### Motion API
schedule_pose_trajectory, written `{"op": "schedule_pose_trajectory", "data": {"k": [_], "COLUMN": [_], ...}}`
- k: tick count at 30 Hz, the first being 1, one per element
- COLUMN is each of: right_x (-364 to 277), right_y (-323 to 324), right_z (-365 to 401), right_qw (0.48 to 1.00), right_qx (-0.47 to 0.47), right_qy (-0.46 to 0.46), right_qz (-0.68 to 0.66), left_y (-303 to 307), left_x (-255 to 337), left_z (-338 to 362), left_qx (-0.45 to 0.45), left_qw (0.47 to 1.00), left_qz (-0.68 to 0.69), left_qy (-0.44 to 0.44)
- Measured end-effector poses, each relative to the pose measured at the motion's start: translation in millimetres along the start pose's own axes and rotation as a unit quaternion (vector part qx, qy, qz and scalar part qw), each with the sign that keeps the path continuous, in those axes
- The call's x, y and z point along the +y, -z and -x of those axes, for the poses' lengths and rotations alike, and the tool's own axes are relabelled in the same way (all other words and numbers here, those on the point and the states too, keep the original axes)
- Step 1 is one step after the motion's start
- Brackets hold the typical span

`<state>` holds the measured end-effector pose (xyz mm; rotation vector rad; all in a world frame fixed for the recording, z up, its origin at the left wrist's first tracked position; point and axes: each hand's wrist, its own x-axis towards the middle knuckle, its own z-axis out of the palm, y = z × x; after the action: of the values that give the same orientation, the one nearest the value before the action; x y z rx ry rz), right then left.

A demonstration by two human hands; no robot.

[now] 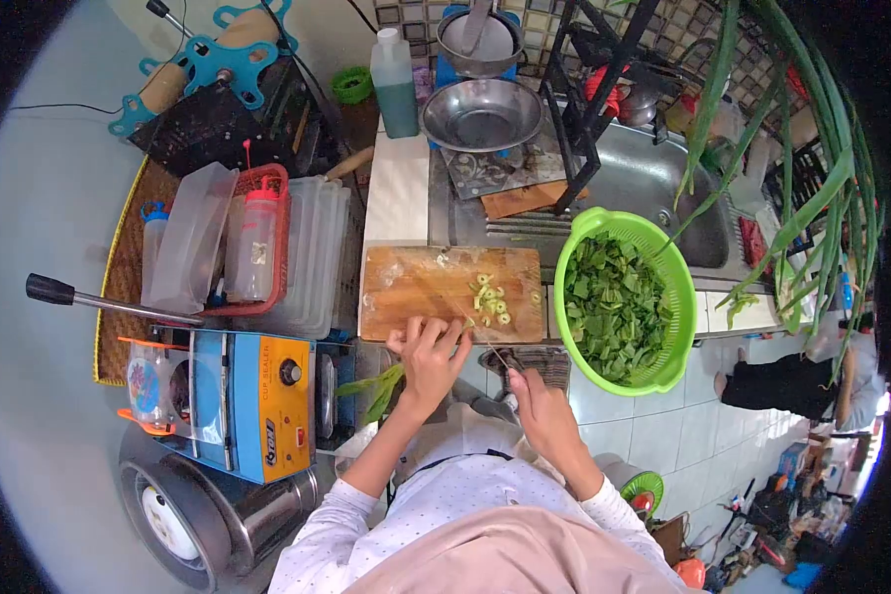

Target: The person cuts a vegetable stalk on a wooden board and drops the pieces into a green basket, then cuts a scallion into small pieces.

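Observation:
A wooden cutting board [416,292] lies on the counter edge with small chopped green pieces [490,297] on its right half. My left hand [431,354] presses down on a bunch of green stalks [378,388] at the board's near edge; the stalks hang off toward me. My right hand [537,401] is closed around a knife handle, and the thin blade [480,335] angles up toward the left fingertips. A green colander [675,297] full of cut leafy greens sits just right of the board.
A blue and orange cup sealer [257,396] stands at the left, with a red basket of bottles [267,183] and plastic containers [317,257] behind it. A steel bowl [482,114], a green bottle [396,84] and a sink [653,178] lie beyond the board. Another person [792,381] is at the right.

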<state>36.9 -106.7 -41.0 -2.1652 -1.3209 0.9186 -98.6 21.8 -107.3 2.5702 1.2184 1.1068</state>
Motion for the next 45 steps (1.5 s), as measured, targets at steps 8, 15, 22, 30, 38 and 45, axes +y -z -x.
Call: {"op": "schedule_pose_trajectory", "data": {"k": [8,15,22,30,38,45], "right_x": [2,-7,-9,-9,-8,-9], "right_y": [-5,10,1,-6,-12,-10], "right_z": [-9,-15,-32,-36,-35,-27], "right_qw": [0.999,0.998,0.997,0.999,0.998,0.998], "right_qx": [0.005,-0.020,-0.027,-0.024,-0.003,0.003], "right_qy": [0.031,0.043,0.053,0.035,0.052,0.053], "right_qz": [0.036,0.028,0.040,0.021,0.033,0.039], "left_y": [-1,-4,-4,-8,-11,-8], "left_x": [0,1,-1,2,-1,-1], "left_z": [2,2,5,6,8,4], "left_qx": [0.013,0.013,0.007,0.025,0.025,0.031], "left_qw": [1.000,0.999,0.999,0.999,0.998,0.999], "left_qz": [0.023,0.032,0.033,0.025,0.043,0.030], "left_qy": [0.003,0.026,0.028,0.029,0.033,0.027]}}
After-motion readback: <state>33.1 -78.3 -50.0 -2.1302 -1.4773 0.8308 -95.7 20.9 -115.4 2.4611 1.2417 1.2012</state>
